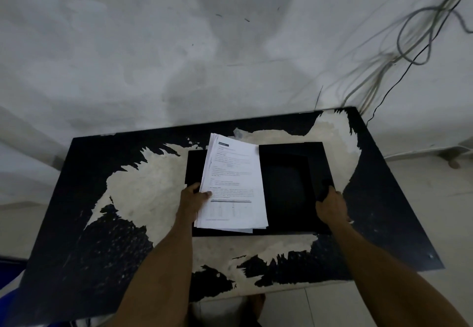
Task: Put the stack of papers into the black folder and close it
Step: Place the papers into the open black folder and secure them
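Roughly, as I see it from the head view:

Hidden: the folder's (pixel 286 186) left panel is mostly under the papers (pixel 231 183); I see only a black strip of it at the far left and along the near edge.
Hard to read: print on the top sheet is too blurred for me to read; a dark header bar sits at its far end and a dark rule lower down.
Right fingers: dark against the black flap, so I cannot count them or see their tips clearly.
Papers: a loose white stack, sheets fanned at the far left edge and near right corner, lying tilted on the open folder's left half, the far end overhanging past the folder's far edge.
Left hand (pixel 192 200): pinching the stack's left edge, thumb on top of the sheet, fingers beneath.
Right hand (pixel 331 205): gripping the folder's right edge near its near corner, fingers curled over the flap.
Folder: open flat at the table's (pixel 84 224) middle, right panel bare.
Table edges: near edge is just below my forearms; far edge meets the white wall (pixel 128 45).
Open room: bare worn tabletop left of the folder, a narrower band to its right and near side.
Cables (pixel 409 45): hanging on the wall at far right, well apart from the folder.
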Available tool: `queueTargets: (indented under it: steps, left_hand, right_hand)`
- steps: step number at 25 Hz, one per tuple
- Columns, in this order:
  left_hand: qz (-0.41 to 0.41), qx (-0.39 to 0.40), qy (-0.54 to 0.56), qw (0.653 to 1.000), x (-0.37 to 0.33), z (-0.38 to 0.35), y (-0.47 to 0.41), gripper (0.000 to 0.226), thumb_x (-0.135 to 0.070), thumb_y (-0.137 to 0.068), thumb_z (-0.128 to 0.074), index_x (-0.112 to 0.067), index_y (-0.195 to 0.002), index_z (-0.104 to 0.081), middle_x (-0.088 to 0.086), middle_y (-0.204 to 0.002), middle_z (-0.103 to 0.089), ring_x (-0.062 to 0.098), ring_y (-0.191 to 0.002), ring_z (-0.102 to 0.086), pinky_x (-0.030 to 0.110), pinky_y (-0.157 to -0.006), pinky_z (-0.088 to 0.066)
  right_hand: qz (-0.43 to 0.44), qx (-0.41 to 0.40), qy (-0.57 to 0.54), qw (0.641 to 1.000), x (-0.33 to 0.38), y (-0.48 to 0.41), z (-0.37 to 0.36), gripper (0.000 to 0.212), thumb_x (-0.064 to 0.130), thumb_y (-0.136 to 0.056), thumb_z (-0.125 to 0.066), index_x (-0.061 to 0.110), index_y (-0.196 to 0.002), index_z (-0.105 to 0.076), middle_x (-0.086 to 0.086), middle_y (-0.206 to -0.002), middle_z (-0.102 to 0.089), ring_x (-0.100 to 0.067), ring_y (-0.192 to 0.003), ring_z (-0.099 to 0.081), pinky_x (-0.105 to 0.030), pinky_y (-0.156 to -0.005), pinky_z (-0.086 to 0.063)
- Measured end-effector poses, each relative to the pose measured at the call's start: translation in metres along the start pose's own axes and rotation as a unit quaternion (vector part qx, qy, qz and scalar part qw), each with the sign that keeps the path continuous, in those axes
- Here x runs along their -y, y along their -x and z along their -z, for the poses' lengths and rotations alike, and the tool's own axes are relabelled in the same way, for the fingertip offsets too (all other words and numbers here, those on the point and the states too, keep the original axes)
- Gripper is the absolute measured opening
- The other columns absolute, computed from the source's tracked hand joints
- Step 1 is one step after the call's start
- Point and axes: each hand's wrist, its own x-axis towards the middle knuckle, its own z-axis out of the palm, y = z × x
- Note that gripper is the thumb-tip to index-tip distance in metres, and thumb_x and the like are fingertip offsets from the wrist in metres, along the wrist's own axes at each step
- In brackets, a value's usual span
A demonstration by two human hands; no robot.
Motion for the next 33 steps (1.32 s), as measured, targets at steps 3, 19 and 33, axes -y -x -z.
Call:
queueTargets:
  steps: [3, 19, 33]
  left_hand:
    - [0.044, 0.034, 0.050, 0.997, 0.003, 0.006, -0.002, 0.045, 0.004, -0.081, -0.073, 0.001, -0.125, -0.065, 0.020, -0.127, -0.067, 0.034, -0.107, -0.066, 0.043, -0.101, -0.051]
    - [-0.015, -0.053, -0.131, 0.990, 0.028, 0.009, 0.002, 0.041, 0.001, -0.087, -0.062, 0.000, -0.128, -0.062, 0.021, -0.128, -0.066, 0.037, -0.114, -0.063, 0.042, -0.097, -0.052]
    - [-0.017, -0.014, -0.040, 0.999, 0.015, 0.018, -0.005, 0.042, 0.005, -0.085, -0.068, 0.003, -0.127, -0.063, 0.020, -0.127, -0.067, 0.023, -0.101, -0.061, 0.032, -0.092, -0.049]
  right_hand:
    - [0.003, -0.001, 0.001, 1.000, -0.001, -0.001, 0.001, 0.069, 0.014, -0.090, -0.060, 0.007, -0.150, -0.025, -0.023, -0.142, -0.041, -0.041, -0.127, -0.046, -0.055, -0.106, -0.043]
    - [0.017, 0.005, 0.026, 1.000, -0.001, -0.004, 0.000, 0.076, 0.017, -0.091, -0.061, 0.004, -0.152, -0.018, -0.024, -0.146, -0.037, -0.040, -0.129, -0.044, -0.052, -0.109, -0.042]
    - [0.022, -0.003, 0.022, 1.000, -0.001, -0.002, 0.001, 0.076, 0.015, -0.091, -0.061, 0.005, -0.152, -0.017, -0.024, -0.146, -0.037, -0.041, -0.130, -0.043, -0.052, -0.108, -0.042]
